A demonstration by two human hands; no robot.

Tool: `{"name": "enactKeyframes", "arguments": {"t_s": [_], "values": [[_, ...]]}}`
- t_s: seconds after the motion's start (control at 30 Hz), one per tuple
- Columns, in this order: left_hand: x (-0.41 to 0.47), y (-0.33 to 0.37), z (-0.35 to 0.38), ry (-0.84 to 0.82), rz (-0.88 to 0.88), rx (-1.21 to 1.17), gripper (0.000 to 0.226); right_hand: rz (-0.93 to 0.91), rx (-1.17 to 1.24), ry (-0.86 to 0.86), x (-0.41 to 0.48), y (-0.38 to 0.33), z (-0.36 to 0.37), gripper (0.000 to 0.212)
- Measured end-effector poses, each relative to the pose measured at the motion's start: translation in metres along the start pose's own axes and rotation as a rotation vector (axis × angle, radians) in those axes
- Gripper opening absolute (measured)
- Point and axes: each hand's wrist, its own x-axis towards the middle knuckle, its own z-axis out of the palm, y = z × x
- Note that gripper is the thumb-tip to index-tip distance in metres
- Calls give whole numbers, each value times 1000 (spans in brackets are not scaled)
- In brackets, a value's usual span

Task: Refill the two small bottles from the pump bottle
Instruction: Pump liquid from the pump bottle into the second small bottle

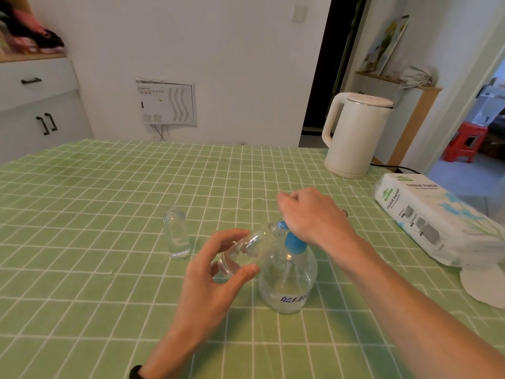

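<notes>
Pump bottle [287, 283], clear w/ blue pump head [293, 243], stands near centre on green checked tablecloth [109, 187]. R hand [314, 214] sits on top of pump head, fingers curled over it. L hand [216, 274] grips small clear bottle [246, 250], tilted, mouth at pump spout. Second small bottle [177, 236] stands upright to the left, apart from both hands. White kettle [355, 135] far right; tissue pack [431, 217] at right.

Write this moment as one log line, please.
left hand: holds small bottle tilted, mouth at nozzle | right hand: rests on head of pump bottle | second small bottle: upright on table, uncapped
</notes>
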Motion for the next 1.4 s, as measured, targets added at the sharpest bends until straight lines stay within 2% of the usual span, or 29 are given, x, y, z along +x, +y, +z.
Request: {"name": "enactKeyframes", "arguments": {"t_s": [0.2, 0.4, 0.67, 1.0, 1.3, 1.4], "values": [[0, -1, 1, 8, 9, 3, 44, -25, -28, 24, 3, -2, -1, 47], [0, -7, 0, 11, 5, 5, 44, 48, 80, -121, 4, 6, 7, 47], [0, -2, 2, -3, 13, -5, 44, 5, -31, -18, 1, -3, -6, 47], [1, -7, -1, 4, -2, 26, 44, 44, 75, -132, 6, 5, 5, 49], [1, -1, 0, 4, 6, 22, 43, -4, -25, -31, 2, -4, -6, 49], [1, -1, -1, 8, 12, 30, 44, 9, 24, -47, 3, -2, -6, 46]]}}
